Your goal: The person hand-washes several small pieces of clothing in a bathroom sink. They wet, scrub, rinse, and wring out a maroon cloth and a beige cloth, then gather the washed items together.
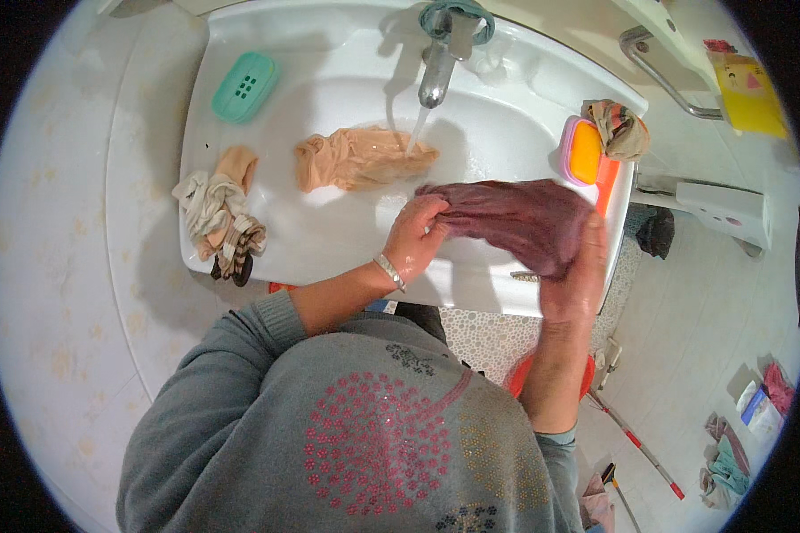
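Note:
A wet maroon cloth garment (pixel 513 216) is stretched between my two hands over the right front of a white washbasin (pixel 333 246). My left hand (pixel 417 236), with a silver bracelet at the wrist, grips its left end. Around the right end is my right hand (pixel 577 273), slightly blurred. In the basin bowl lies a soaked peach-coloured cloth (pixel 363 160), under a stream of water from the chrome faucet (pixel 438 80). A teal cloth ring (pixel 487 26) is wrapped about the faucet's base.
A green soap dish (pixel 245 86) sits at the back left rim, crumpled socks (pixel 213 206) at the left. Along the right rim are an orange soap (pixel 585 154) in a pink dish and a striped sock (pixel 623 133). A red bucket (pixel 521 376) stands below on the floor.

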Available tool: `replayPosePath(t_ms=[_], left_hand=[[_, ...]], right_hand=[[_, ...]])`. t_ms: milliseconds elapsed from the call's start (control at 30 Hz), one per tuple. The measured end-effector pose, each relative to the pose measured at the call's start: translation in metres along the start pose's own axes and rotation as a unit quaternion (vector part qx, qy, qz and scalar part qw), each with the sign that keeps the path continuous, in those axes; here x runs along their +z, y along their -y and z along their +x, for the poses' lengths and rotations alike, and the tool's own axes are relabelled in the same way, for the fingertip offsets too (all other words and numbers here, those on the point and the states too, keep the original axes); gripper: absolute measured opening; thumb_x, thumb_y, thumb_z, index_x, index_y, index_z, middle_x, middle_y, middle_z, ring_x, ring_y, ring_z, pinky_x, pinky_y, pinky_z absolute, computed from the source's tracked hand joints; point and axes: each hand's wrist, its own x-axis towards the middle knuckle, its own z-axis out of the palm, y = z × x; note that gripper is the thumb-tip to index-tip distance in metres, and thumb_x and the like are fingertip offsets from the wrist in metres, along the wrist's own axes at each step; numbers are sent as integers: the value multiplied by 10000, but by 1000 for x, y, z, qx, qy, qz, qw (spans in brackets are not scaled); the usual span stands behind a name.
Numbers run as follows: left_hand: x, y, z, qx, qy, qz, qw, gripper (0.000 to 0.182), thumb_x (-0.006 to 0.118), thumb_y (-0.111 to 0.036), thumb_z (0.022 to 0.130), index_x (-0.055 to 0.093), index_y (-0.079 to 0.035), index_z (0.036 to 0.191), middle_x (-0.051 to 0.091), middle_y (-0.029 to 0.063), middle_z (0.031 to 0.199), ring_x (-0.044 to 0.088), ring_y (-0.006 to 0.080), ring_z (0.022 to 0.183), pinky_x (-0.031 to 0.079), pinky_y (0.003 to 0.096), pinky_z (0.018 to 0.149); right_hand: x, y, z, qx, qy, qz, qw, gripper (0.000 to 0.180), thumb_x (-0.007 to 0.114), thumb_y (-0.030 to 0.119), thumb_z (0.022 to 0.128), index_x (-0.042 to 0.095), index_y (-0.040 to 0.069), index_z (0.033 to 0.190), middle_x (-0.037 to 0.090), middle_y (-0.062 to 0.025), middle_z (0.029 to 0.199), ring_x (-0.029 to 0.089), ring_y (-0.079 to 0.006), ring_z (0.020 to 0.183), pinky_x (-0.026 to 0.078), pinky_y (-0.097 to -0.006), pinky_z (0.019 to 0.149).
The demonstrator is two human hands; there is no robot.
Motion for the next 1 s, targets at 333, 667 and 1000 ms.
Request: replayPosePath(t_ms=[333,667,1000], left_hand=[[-10,-40,1,43,278,284,917,444,609,-173,806,485,-40,1211,524,205,1207,532,376,1045,425,450,905],[-25,31,25,-36,306,488,817,636,626,-285,808,370,-127,1368,317,201,1412,327,413,1288,351,526,997],[-72,87,81,-106,158,649,736,671,541,-464,841,242,-342,1429,66,35,1538,49,308,1408,163,704,991]], right_hand=[[-48,-23,37,-104,30,-556,824,303,545,232,906,556,48,1145,583,-146,1119,566,-306,1010,460,-384,863],[-10,-151,81,-274,249,-762,531,554,662,374,763,519,212,1274,333,-128,1424,300,-386,1295,231,-582,1044],[-52,-194,119,-174,157,-851,470,622,503,462,867,326,233,1418,178,-177,1494,90,-382,1388,66,-578,1098]])
